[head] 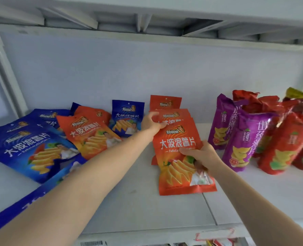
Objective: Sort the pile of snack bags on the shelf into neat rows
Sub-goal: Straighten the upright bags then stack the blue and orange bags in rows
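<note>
We record a white shelf (133,206) viewed from its front edge. At 8 o'clock, nearest us, a blue bag (14,210) lies partly under the left forearm. Behind it, at 9 o'clock, a loose pile of blue bags (28,150) lies flat and overlapping, with two orange bags (90,137) lying on its right side.

At centre, the right hand (203,158) grips the front orange bag (180,160) at its right edge, fingers closed over its face; the bag tilts back against the orange row (170,118) behind it. The left hand (151,122) reaches to 12 o'clock, fingers curled onto the left edge of that row; we cannot tell whether it pinches a bag or only steadies the row. The rearmost orange bag (165,102) stands against the back wall (111,71).

Just left of the row, a small blue bag (126,118) stands upright.

At 3 o'clock, well apart, purple bags (239,139) and red bags (285,142) stand packed together, leaning left. A yellow-green bag (299,93) shows behind them.
</note>
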Demonstrator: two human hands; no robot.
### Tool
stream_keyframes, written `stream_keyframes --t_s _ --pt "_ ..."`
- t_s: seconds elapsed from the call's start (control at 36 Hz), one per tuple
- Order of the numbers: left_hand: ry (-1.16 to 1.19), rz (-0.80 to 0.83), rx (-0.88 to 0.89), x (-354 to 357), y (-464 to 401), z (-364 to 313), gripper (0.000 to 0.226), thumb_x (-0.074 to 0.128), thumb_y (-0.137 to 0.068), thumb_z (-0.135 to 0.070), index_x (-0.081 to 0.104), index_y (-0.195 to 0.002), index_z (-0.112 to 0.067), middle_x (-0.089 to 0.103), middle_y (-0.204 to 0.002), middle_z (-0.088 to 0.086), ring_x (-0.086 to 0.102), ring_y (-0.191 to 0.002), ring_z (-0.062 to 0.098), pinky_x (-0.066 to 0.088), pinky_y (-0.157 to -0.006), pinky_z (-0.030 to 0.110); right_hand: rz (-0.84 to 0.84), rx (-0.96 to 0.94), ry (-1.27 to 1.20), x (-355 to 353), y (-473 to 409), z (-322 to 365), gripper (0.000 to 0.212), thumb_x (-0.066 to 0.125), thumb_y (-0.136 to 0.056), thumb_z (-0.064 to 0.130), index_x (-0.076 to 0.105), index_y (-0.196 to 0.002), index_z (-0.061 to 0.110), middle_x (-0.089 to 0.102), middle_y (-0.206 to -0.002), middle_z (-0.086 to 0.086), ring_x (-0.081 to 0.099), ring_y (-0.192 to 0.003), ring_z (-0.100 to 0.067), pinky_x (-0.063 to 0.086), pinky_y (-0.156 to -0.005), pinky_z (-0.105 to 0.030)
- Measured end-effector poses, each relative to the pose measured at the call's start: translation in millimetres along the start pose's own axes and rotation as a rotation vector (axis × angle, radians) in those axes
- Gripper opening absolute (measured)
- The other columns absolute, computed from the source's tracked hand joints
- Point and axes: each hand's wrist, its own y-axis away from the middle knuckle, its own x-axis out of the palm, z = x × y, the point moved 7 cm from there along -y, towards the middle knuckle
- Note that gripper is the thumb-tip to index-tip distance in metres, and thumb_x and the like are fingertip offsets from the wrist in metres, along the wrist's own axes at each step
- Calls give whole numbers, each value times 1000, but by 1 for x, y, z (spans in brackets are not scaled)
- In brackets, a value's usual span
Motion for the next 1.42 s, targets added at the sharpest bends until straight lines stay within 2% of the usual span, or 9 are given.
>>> stream_keyframes --t_s 0.11,0.22,0.31,0.39,0.83,1.0,1.19,1.33,1.42 --pt "-176 37 -15 17 -6 21 69 80 -79 -25 46 -139 -17 53 -136 7 58 -119 27 52 -97 44 -121 72 218 -8 7 -6 88 84 -63 53 43 -128 11 62 -109 0 66 -94 -22 56 -73 -35" --pt "-545 48 74 24 -8 30 72 68 -86 -45 36 -145 -20 38 -147 6 38 -136 30 35 -109 50 -219 -14 548 -2 18 -1 99 62 -77 69 17 -148 16 37 -146 -13 38 -134 -36 37 -106 -50" --pt "-693 43 88 28 -11 34 74 58 -90 -52 26 -150 -25 25 -157 3 22 -143 32 19 -114 55 -229 -88 726 10 27 4 96 40 -78 82 13 -150 27 23 -155 -9 26 -140 -36 27 -110 -51" --pt "-725 57 101 33 -16 36 74 55 -91 -52 22 -151 -24 22 -158 2 20 -144 32 19 -114 54 -165 -84 795 22 26 -2 90 31 -78 85 14 -150 33 13 -158 -9 20 -142 -37 23 -112 -50" --pt "-696 141 -5 12 -22 40 75 37 -92 -65 8 -154 -35 10 -162 9 18 -146 38 27 -114 58 -171 -93 798 27 4 -6 87 29 -79 84 22 -148 32 23 -155 -10 26 -140 -37 21 -112 -50" --pt "-711 83 7 -22 -20 27 73 38 -98 -54 6 -156 -23 -1 -164 5 9 -149 32 24 -117 48 -136 -83 793 29 -11 -2 90 30 -77 85 22 -148 31 25 -153 -12 27 -138 -39 21 -112 -52" --pt "-1022 175 108 -61 -12 22 75 36 -98 -56 7 -156 -20 -5 -164 1 6 -150 26 18 -118 44 -132 -86 822 28 -12 4 94 26 -76 88 17 -150 30 21 -154 -12 25 -139 -41 22 -112 -55" --pt "-1153 135 124 -113 -13 23 78 39 -96 -58 7 -156 -21 -1 -164 0 4 -151 25 10 -119 55 -310 -272 931 35 1 47 85 25 -84 79 23 -148 25 14 -159 -14 16 -144 -38 18 -114 -54" --pt "-1201 81 122 -154 -11 18 78 41 -95 -59 12 -155 -19 6 -164 4 9 -150 28 14 -119 53 -277 -420 878 66 12 79 77 35 -89 71 29 -147 20 25 -157 -12 24 -141 -36 22 -112 -52"
